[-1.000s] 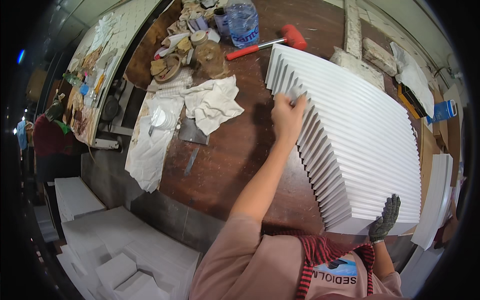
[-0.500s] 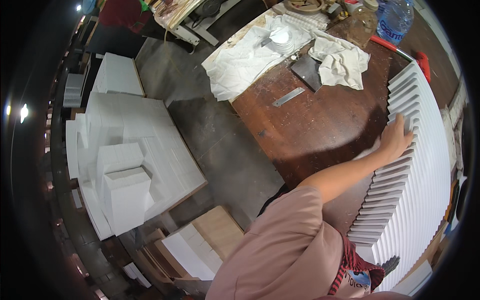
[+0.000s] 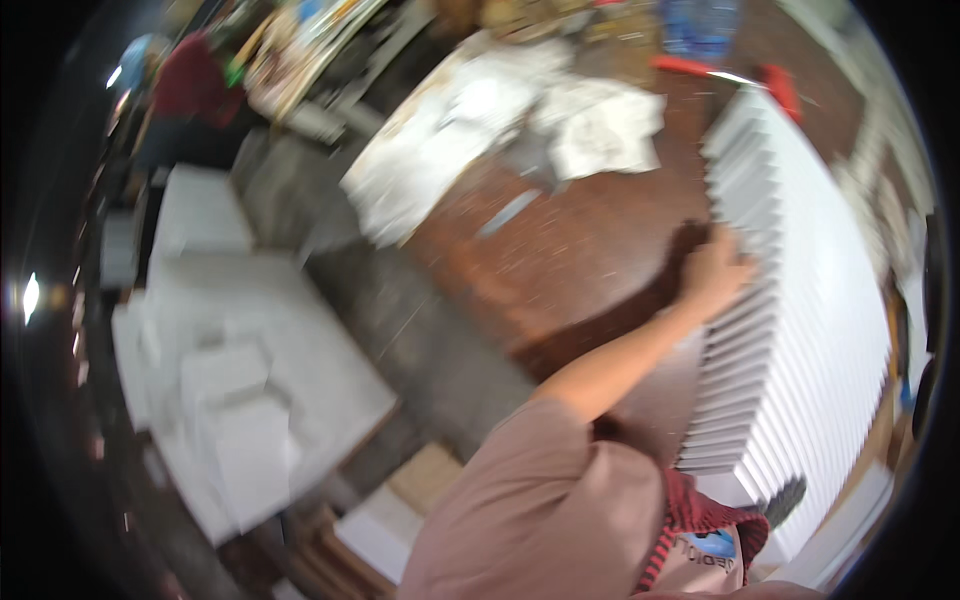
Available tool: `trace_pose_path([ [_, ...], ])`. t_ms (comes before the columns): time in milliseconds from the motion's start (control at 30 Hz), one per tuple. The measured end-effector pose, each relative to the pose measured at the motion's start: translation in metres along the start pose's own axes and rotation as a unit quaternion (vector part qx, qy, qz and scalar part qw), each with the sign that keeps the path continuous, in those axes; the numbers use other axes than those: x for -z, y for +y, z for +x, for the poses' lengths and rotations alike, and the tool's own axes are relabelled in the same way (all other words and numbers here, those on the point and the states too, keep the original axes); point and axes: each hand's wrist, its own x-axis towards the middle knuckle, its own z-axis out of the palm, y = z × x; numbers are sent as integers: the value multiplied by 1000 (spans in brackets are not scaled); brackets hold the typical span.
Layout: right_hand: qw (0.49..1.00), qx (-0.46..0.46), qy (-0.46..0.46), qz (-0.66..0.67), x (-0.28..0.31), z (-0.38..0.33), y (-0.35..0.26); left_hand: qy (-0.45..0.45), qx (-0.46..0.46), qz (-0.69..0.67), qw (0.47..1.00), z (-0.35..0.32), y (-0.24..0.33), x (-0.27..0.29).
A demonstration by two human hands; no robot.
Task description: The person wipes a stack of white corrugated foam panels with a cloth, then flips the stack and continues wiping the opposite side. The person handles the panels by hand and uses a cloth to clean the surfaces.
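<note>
A long row of thin white boards or strips (image 3: 815, 300) leans together in overlapping steps along the right side of the brown table. My bare left hand (image 3: 715, 268) is at the stepped edges, about halfway along the row; motion blur smears its fingers, so its grip is unclear. Near the row's close end, my right hand (image 3: 785, 500) wears a dark glove. Its fingers lie stretched out against the white pieces, while the rest of that hand is hidden behind my clothing.
On the brown table (image 3: 560, 270) are a metal strip (image 3: 508, 213), white cloths (image 3: 605, 135) and a red-handled tool (image 3: 690, 66). A clear bottle (image 3: 700, 28) stands at the back. Across the floor at left, white blocks (image 3: 245, 450) sit on a pile of white sheets (image 3: 330, 360).
The view has swung, so the table and the row appear farther left, and the picture is blurred. My left hand stays at the stepped edges; my gloved right hand remains by the close end.
</note>
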Motion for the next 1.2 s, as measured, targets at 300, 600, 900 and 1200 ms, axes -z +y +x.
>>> trace_pose_path([
  [300, 988, -78, -92, -101, 31, 21, -49, 136, -180, -56, 973, 96, 11, -21],
  [600, 984, -92, -111, -107, 33, 17, -48, 152, -155, -43, 975, 125, 25, 13],
  [900, 988, -74, -88, -104, 30, 19, -46, 127, 18, 152, 980, 106, -1, 40],
  [1200, 981, -99, -113, -119, 31, 16, -45, 160, -118, 159, 967, 151, 24, 41],
])
